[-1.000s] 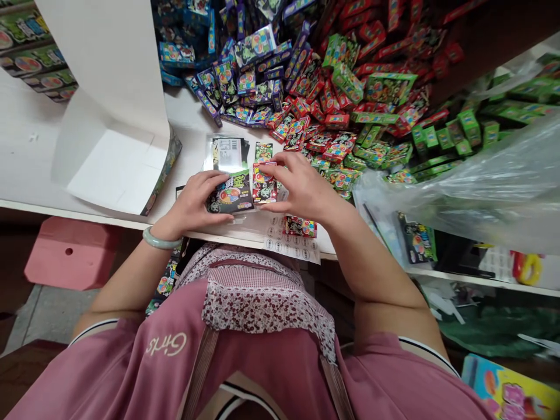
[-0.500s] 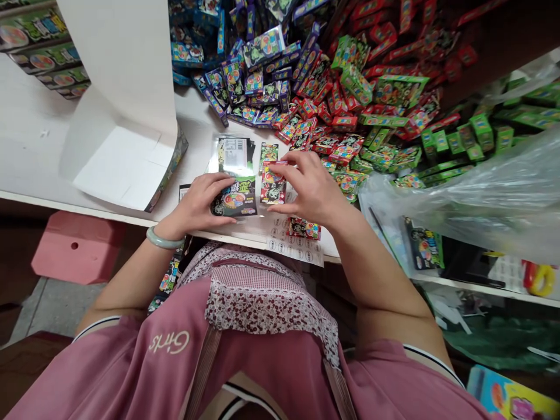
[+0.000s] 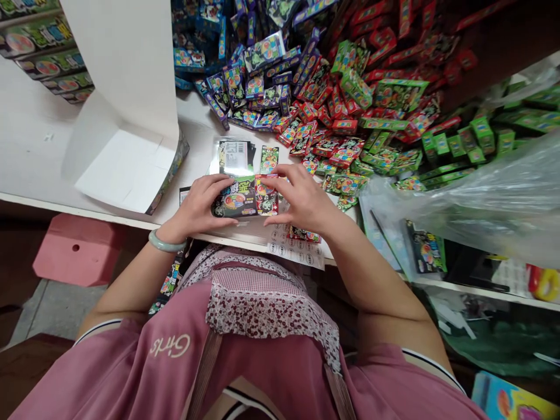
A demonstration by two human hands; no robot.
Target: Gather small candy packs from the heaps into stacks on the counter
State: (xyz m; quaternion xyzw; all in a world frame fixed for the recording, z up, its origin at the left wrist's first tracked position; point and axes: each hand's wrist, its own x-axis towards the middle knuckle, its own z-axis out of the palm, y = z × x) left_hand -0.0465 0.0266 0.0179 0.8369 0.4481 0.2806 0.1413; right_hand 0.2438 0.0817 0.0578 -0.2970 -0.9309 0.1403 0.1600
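Note:
My left hand (image 3: 205, 204) grips a black printed box (image 3: 236, 201) between thumb and fingers at the table's front edge. Pinched in my right hand (image 3: 301, 198) is a small red box (image 3: 266, 195), its left side against the black box's right end. Just beyond them lies a small green box (image 3: 269, 158). Left of that, a clear bag with black cards and a barcode label (image 3: 234, 156) lies flat. Partly under my right hand, another red box (image 3: 305, 234) rests on a sheet of round stickers (image 3: 297, 251).
Heaps of purple boxes (image 3: 256, 84), red boxes (image 3: 345, 125) and green boxes (image 3: 483, 131) cover the back and right. An open white display carton (image 3: 126, 157) stands left. Clear plastic (image 3: 490, 204) drapes at right. A pink stool (image 3: 76, 251) is below left.
My right hand has moved the small red box left and slightly toward me, up against the black box. My left hand keeps its hold on the black box.

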